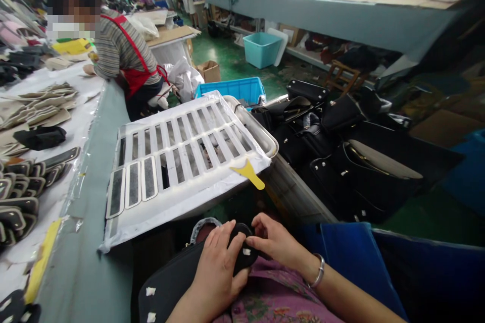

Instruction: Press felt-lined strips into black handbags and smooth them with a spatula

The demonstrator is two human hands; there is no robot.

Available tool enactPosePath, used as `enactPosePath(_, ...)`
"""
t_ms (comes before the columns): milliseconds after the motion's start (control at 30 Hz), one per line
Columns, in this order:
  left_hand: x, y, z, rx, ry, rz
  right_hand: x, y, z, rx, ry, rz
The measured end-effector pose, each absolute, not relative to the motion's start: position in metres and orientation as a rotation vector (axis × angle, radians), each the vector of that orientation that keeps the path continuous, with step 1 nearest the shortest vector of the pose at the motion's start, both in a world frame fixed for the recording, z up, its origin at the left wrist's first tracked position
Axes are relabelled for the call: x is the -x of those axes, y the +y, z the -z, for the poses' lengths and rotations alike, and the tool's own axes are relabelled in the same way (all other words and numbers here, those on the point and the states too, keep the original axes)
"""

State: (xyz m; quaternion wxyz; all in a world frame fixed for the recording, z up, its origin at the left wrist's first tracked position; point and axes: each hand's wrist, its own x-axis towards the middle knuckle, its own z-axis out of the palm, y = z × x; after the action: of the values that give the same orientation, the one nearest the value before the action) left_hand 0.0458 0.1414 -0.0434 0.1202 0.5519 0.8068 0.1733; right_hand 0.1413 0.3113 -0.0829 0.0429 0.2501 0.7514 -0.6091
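On my lap lies a black leather bag piece [172, 282] with small white tabs. My left hand [217, 272] is curled over a small black rounded part [242, 252] of it, fingers wrapped on its top. From the right, my right hand [276, 242] pinches the same black part with thumb and fingertips; a silver bangle sits on that wrist. Both hands touch each other over the part.
A white slotted tray [178, 161] with a yellow scraper [250, 174] stands just ahead. Black handbags [341, 151] pile up at right, near blue bins [242, 88]. Leather pieces [26, 181] cover the grey table at left, where another person in a red apron [129, 55] works.
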Motion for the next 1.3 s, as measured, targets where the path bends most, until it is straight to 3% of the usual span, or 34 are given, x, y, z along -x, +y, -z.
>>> enactPosePath(467,-0.041,0.13,0.041,-1.608,2.253,-0.556,-0.164,0.284,0.075,-0.718,2.215,2.298)
enactPosePath(633,-0.038,0.13,0.039,-1.641,2.23,-0.515,-0.179,0.268,0.068,-0.87,2.258,2.0)
enactPosePath(800,-0.037,0.129,0.039,-1.638,2.224,-0.525,-0.174,0.255,0.066,-0.819,1.89,2.203)
enactPosePath(1300,-0.035,0.13,0.044,-1.674,2.261,-0.554,-0.158,0.233,0.065,-1.196,1.644,2.316)
